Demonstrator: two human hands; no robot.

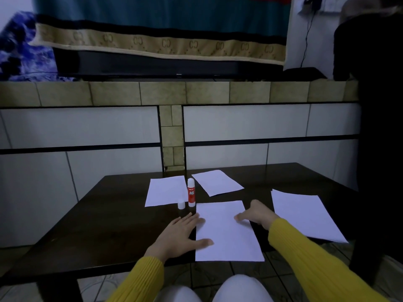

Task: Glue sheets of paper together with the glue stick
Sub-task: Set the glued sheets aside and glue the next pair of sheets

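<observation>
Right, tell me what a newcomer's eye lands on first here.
The red glue stick standing upright mid-table, its white cap standing beside it. Around it lie four white sheets on the dark table. Both hands, in yellow sleeves, rest flat on the nearest sheet: left hand at its left edge, right hand at its right.

Both hands (218, 227) press flat on one sheet (226, 234).

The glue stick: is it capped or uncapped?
Uncapped. The glue stick stands upright, and its white cap sits apart on the table beside it.

Yellow ribbed sleeves (305, 253), white trousers (239, 288)
</observation>
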